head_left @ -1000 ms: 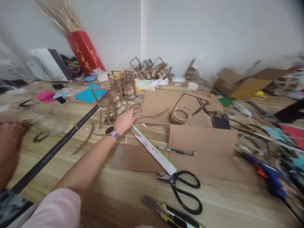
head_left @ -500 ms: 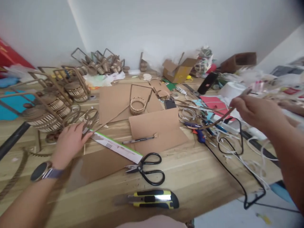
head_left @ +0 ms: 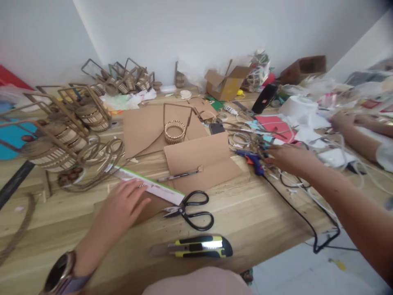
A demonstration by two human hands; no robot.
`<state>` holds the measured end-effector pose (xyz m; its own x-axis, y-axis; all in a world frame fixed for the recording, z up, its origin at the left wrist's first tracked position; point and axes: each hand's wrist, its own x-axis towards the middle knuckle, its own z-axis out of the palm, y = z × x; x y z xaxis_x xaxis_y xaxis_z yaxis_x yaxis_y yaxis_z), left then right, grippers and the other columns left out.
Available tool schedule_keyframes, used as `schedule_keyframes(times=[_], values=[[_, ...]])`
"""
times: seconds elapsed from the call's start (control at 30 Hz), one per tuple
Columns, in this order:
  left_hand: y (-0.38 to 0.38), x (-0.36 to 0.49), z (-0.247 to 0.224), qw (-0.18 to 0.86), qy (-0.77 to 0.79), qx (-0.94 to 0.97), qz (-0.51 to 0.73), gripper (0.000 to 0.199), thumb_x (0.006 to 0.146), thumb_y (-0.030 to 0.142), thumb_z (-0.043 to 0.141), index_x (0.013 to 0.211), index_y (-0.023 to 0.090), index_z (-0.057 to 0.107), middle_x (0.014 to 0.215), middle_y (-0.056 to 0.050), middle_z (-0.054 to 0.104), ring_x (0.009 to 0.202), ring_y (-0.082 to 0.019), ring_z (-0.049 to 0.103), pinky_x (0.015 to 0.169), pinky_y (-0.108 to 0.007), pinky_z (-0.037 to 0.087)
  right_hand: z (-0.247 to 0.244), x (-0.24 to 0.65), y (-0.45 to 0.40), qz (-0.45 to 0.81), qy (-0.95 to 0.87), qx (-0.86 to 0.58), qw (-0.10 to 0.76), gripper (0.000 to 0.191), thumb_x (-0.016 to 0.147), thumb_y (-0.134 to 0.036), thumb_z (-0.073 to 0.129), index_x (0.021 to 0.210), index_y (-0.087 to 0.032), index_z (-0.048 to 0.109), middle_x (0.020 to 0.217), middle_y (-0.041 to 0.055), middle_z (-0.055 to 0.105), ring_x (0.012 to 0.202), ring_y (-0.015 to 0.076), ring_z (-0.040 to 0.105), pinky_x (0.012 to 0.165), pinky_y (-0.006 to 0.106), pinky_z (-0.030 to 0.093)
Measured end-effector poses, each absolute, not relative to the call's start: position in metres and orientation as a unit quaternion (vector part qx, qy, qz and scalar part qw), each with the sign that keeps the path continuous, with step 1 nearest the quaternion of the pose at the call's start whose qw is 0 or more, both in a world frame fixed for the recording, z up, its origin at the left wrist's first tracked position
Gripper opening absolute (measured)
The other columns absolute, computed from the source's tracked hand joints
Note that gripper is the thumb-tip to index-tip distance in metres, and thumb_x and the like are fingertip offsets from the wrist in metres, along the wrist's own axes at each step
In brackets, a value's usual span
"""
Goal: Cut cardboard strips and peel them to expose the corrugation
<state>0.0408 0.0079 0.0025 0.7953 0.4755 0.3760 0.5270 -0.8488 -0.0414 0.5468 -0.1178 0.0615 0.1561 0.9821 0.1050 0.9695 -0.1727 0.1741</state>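
Observation:
My left hand (head_left: 128, 200) hovers at or just above a white strip with a green edge (head_left: 153, 189), its fingers spread and nothing in them. Beside it lie black-handled scissors (head_left: 184, 211). My right hand (head_left: 288, 159) reaches with stretched fingers over a pile of brown strips (head_left: 260, 143), close to a blue glue gun (head_left: 253, 159); its fingertips are partly lost among the strips. A small woven ring-shaped basket with a tall handle (head_left: 175, 133) stands on cardboard (head_left: 141, 123). A pen-like tool (head_left: 179, 175) rests on another folded cardboard piece (head_left: 205, 159).
A yellow-and-black utility knife (head_left: 202, 246) lies near the front edge. Several lidded woven baskets (head_left: 92, 116) crowd the left, beside coiled strips (head_left: 113, 151) and a bowl of brown beads (head_left: 70, 175). An open cardboard box (head_left: 227, 82) sits behind. Another person's arms (head_left: 356, 133) show at right.
My left hand has left the coiled strips and moved right and nearer. My right hand has come down leftward to the strip pile; the brown strip it held no longer shows in it.

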Motion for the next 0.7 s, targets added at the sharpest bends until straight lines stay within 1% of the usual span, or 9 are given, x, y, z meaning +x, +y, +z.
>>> schedule_keyframes(times=[0.1, 0.13, 0.2, 0.27, 0.33, 0.43, 0.53, 0.63, 0.7], values=[[-0.024, 0.051, 0.003, 0.006, -0.233, -0.961, -0.151, 0.046, 0.106, 0.044, 0.033, 0.113, 0.015, 0.068, 0.116, -0.012, 0.07, 0.112, -0.028, 0.061, 0.102, -0.049, 0.049, 0.043, 0.495, -0.131, 0.084, 0.691, 0.718, 0.021, 0.028, 0.095, -0.03, 0.048, 0.092, -0.016, 0.072, 0.094, 0.017, 0.073, 0.086, 0.0277, 0.066, 0.078, 0.042, 0.045], [-0.032, 0.054, 0.003, -0.012, -0.225, -0.963, -0.148, 0.046, 0.106, 0.043, 0.033, 0.112, 0.015, 0.068, 0.115, -0.012, 0.07, 0.112, -0.028, 0.061, 0.101, -0.049, 0.05, 0.039, 0.473, -0.136, 0.068, 0.716, 0.695, 0.014, 0.031, 0.097, -0.034, 0.046, 0.094, -0.018, 0.072, 0.095, 0.0154, 0.073, 0.088, 0.027, 0.066, 0.077, 0.041, 0.046], [-0.043, 0.056, 0.002, -0.032, -0.225, -0.963, -0.142, 0.042, 0.106, 0.041, 0.036, 0.111, 0.014, 0.068, 0.115, -0.012, 0.07, 0.112, -0.029, 0.061, 0.101, -0.05, 0.05, 0.03, 0.429, -0.148, 0.022, 0.778, 0.628, -0.006, 0.031, 0.099, -0.038, 0.044, 0.098, -0.024, 0.072, 0.098, 0.0089, 0.073, 0.091, 0.0217, 0.067, 0.08, 0.035, 0.049], [-0.047, 0.055, 0.001, -0.041, -0.244, -0.959, -0.141, 0.037, 0.104, 0.038, 0.041, 0.109, 0.014, 0.069, 0.113, -0.012, 0.07, 0.11, -0.029, 0.061, 0.1, -0.05, 0.051, 0.021, 0.388, -0.159, -0.023, 0.836, 0.545, -0.059, 0.03, 0.101, -0.039, 0.044, 0.105, -0.024, 0.07, 0.103, 0.0073, 0.072, 0.092, 0.0204, 0.066, 0.081, 0.035, 0.051], [-0.043, 0.053, 0.0, -0.042, -0.263, -0.953, -0.14, 0.029, 0.103, 0.033, 0.048, 0.106, 0.014, 0.069, 0.112, -0.011, 0.07, 0.107, -0.028, 0.062, 0.097, -0.048, 0.052, 0.009, 0.357, -0.163, -0.018, 0.856, 0.507, -0.096, 0.032, 0.1, -0.04, 0.046, 0.117, -0.021, 0.066, 0.109, 0.0095, 0.071, 0.101, 0.0229, 0.065, 0.086, 0.039, 0.053], [-0.029, 0.051, 0.0, -0.025, -0.273, -0.953, -0.126, 0.018, 0.099, 0.022, 0.055, 0.104, 0.014, 0.07, 0.111, -0.01, 0.071, 0.105, -0.026, 0.062, 0.093, -0.043, 0.054, -0.009, 0.333, -0.159, 0.015, 0.866, 0.491, -0.092, 0.035, 0.098, -0.033, 0.051, 0.128, -0.016, 0.059, 0.115, 0.0125, 0.07, 0.103, 0.0264, 0.064, 0.085, 0.043, 0.054], [-0.01, 0.051, -0.003, 0.004, -0.271, -0.957, -0.1, 0.017, 0.096, 0.016, 0.058, 0.108, 0.014, 0.07, 0.118, -0.009, 0.07, 0.11, -0.027, 0.06, 0.097, -0.045, 0.051, -0.018, 0.332, -0.15, -0.005, 0.871, 0.485, -0.078, 0.031, 0.096, -0.025, 0.053, 0.124, -0.015, 0.06, 0.111, 0.0121, 0.07, 0.098, 0.0255, 0.065, 0.082, 0.042, 0.055], [0.011, 0.052, -0.009, 0.024, -0.274, -0.958, -0.079, 0.022, 0.096, 0.016, 0.059, 0.115, 0.015, 0.069, 0.13, -0.01, 0.066, 0.119, -0.029, 0.057, 0.103, -0.047, 0.047, -0.02, 0.338, -0.146, -0.037, 0.878, 0.471, -0.072, 0.024, 0.095, -0.021, 0.053, 0.116, -0.018, 0.063, 0.11, 0.0104, 0.069, 0.1, 0.0246, 0.065, 0.083, 0.04, 0.055], [0.023, 0.053, -0.012, 0.025, -0.275, -0.959, -0.06, 0.026, 0.096, 0.014, 0.058, 0.12, 0.016, 0.067, 0.136, -0.01, 0.063, 0.125, -0.03, 0.054, 0.104, -0.048, 0.046, -0.019, 0.343, -0.147, -0.045, 0.881, 0.466, -0.064, 0.021, 0.093, -0.019, 0.053, 0.111, -0.02, 0.064, 0.112, 0.0097, 0.069, 0.101, 0.0252, 0.065, 0.085, 0.041, 0.055]])
